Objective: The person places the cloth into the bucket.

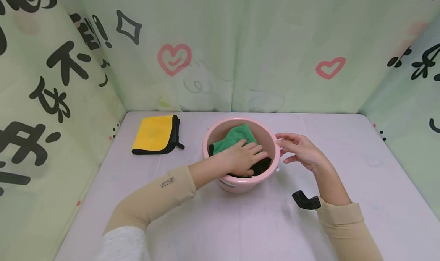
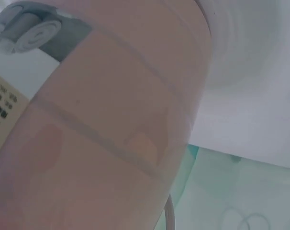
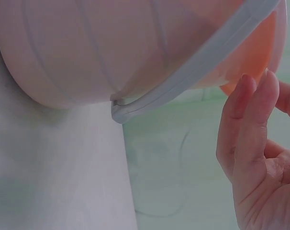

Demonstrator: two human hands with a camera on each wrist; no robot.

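Note:
A pink bucket (image 1: 227,125) stands upright on the table, with a green cloth (image 1: 237,136) edged in black bunched inside it. My left hand (image 1: 245,158) reaches over the near rim and rests on the cloth, fingers spread. Black material (image 1: 262,165) shows under those fingers; whether it belongs to the green cloth I cannot tell. Beside the bucket's right rim is my right hand (image 1: 302,150), its fingertips at the outside of the rim and its fingers loosely bent. In the right wrist view the grey bail handle (image 3: 183,69) hangs along the bucket's side.
A folded yellow cloth (image 1: 152,134) with black edging lies left of the bucket. The pale table (image 1: 213,230) meets a patterned green curtain (image 1: 282,51) at the back and sides. A black wrist device (image 1: 306,200) juts from the right sleeve.

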